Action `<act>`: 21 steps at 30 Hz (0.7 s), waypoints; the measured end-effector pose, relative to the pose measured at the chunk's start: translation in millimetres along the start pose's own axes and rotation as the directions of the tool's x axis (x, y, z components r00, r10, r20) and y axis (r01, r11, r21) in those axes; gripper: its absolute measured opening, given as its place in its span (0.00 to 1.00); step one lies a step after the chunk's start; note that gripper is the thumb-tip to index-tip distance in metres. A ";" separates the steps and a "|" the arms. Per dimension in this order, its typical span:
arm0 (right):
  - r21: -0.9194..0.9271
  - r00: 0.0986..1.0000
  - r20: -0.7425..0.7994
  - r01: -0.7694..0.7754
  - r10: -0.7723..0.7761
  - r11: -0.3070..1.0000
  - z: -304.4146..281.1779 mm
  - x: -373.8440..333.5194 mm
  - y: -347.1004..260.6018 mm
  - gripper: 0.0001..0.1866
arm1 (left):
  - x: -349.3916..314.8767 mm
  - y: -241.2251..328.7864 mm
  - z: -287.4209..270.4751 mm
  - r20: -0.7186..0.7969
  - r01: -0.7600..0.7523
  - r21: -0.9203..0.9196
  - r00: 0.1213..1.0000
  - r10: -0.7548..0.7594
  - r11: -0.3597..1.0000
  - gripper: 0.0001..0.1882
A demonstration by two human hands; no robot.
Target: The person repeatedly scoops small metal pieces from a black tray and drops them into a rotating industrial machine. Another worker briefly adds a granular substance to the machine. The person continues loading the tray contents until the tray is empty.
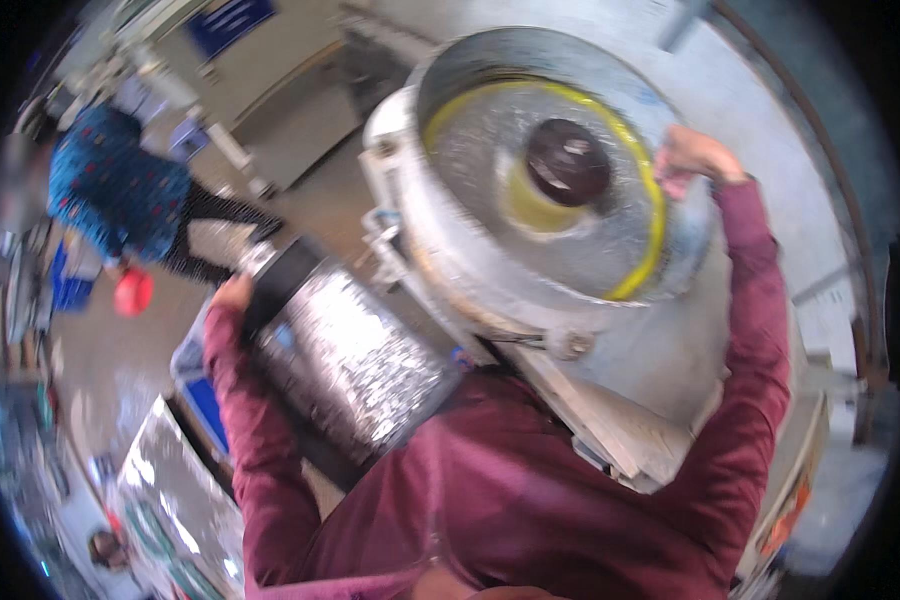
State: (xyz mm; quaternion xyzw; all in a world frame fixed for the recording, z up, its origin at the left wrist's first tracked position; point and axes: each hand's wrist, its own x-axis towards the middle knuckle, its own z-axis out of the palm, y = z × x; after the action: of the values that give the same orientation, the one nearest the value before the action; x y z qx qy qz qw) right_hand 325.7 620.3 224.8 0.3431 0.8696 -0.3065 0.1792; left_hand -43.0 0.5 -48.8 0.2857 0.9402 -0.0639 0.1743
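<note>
A dark rectangular bin (410, 425), filled with many small shiny metal pieces (355, 345), tilts at my waist. My left hand (232, 296) is closed on its far left edge. Ahead to the right stands a large round metal tub (450, 262) with a yellow ring (642, 270) around its inside and a dark-capped yellow centre post (567, 165). Shiny material covers the tub floor. My right hand (698, 158) is at the tub's right rim with its fingers curled; whatever they hold, if anything, is hidden by blur.
A person (120, 180) in a blue patterned top bends at the left, near a red round object (133, 292). Behind my left arm lies a silvery sheet-like surface (175, 490) beside a blue crate (205, 405). A pale wall (750, 110) rises behind the tub.
</note>
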 end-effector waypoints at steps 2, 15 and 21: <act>-0.204 0.994 0.033 0.109 -0.105 0.973 13.0 -11.0 -30.0 0.01 | 0.3 11.5 -10.0 -0.007 -0.083 0.030 0.996 0.084 0.996 0.17; 0.004 0.678 0.476 0.636 -0.561 0.772 114.0 -59.7 -214.5 0.28 | -28.0 47.5 -45.3 0.033 0.200 -0.156 0.980 -0.197 0.967 0.32; -0.127 0.446 0.619 0.869 -0.647 0.478 375.0 -10.8 -297.5 0.33 | -7.6 63.1 -44.7 0.064 0.155 -0.183 0.987 -0.145 0.971 0.32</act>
State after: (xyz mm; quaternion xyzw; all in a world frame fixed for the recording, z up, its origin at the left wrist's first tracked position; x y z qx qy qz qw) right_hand 161.1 197.4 71.9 -0.2363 0.8946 -0.2303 0.3013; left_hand -14.8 58.6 -5.8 0.1945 0.9562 0.0046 0.2187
